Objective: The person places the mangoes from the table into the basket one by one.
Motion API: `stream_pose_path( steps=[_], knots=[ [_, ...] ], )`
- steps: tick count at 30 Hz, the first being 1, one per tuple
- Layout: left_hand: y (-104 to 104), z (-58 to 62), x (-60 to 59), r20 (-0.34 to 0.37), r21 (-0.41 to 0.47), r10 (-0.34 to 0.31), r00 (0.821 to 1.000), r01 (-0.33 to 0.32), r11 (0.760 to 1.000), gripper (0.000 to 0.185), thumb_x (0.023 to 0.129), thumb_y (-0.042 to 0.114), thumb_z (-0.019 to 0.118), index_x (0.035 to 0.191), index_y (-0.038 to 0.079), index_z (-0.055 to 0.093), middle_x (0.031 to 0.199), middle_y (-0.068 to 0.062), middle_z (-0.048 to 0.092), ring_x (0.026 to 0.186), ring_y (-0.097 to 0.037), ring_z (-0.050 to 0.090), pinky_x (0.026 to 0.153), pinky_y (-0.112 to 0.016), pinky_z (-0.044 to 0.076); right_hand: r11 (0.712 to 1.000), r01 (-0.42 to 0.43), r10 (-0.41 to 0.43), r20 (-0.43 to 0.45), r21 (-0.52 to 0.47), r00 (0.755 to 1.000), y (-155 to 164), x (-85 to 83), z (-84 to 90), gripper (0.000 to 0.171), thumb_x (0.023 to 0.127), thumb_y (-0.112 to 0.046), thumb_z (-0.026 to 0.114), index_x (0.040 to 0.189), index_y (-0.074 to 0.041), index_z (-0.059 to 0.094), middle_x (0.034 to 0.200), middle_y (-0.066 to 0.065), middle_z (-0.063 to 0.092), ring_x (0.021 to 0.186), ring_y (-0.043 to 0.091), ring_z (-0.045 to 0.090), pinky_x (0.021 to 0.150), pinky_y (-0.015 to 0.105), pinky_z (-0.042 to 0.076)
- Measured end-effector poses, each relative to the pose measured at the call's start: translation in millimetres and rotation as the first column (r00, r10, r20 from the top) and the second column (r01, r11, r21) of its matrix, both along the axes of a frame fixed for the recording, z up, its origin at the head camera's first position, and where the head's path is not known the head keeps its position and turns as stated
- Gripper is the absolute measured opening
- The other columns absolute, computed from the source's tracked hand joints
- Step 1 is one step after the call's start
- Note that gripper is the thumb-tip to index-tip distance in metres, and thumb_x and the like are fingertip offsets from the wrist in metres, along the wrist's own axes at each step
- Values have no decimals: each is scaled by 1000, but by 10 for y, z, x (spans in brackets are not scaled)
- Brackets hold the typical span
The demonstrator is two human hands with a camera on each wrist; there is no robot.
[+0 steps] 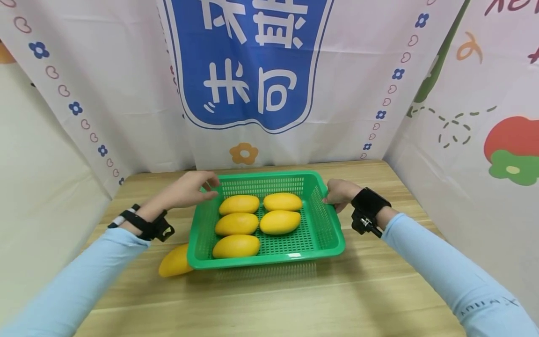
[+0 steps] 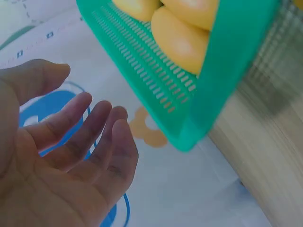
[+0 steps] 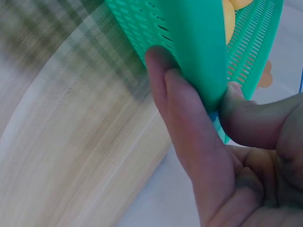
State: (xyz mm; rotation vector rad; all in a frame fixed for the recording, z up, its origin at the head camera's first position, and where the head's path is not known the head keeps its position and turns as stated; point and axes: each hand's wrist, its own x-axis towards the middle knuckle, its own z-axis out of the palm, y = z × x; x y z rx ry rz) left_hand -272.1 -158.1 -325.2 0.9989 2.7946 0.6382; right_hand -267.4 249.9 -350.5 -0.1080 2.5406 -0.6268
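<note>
Green basket point(image 1: 324, 224) of mangoes point(image 1: 237, 223): light flexible plastic, load heavy; grip opposite rims. Right hand point(image 1: 338, 193) pinches rim; left hand point(image 1: 191, 189) open, just off rim.

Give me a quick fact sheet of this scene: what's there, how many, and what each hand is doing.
Surface: wooden table
Container: green basket
Contents: five yellow mangoes in basket
Outside: one mango on table, partly under the basket's near left corner
Left hand: fingers relaxed, by the basket's far left corner, gripping nothing
Right hand: pinches the basket's right rim
Backdrop: printed cloth banner
</note>
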Motion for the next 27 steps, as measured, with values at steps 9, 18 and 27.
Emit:
stream_pose_path(
  steps=[9, 18, 27],
  knots=[
    [-279, 42, 35, 90, -27, 46, 995, -44, 999, 31, 98, 15, 61, 122, -4, 60, 118, -21, 67, 106, -35, 66, 84, -44, 60, 1000, 0, 0, -7, -4, 1000, 29, -5, -16, 19, 101, -10, 57, 102, 8, 63, 82, 12, 67, 67, 13, 67, 68, 29, 64],
    [-530, -116, 97, 181, -50, 17, 983, -8, 999, 32, 100, 17, 59, 122, -6, 59, 118, -22, 66, 104, -32, 66, 86, -43, 60, 1000, -3, 3, -7, -10, 1000, 22, -1, -21, 20, 101, -10, 56, 102, 9, 64, 82, 12, 68, 68, 15, 68, 69, 31, 64],
    [-716, -334, 184, 294, -126, 42, 955, -5, 992, 36, 101, 22, 56, 125, -6, 56, 120, -23, 64, 106, -33, 64, 84, -44, 60, 1000, -14, 14, -2, -8, 1000, 37, 6, -18, 21, 102, -11, 56, 100, 8, 65, 78, 10, 67, 65, 12, 66, 69, 31, 64]
  ],
)
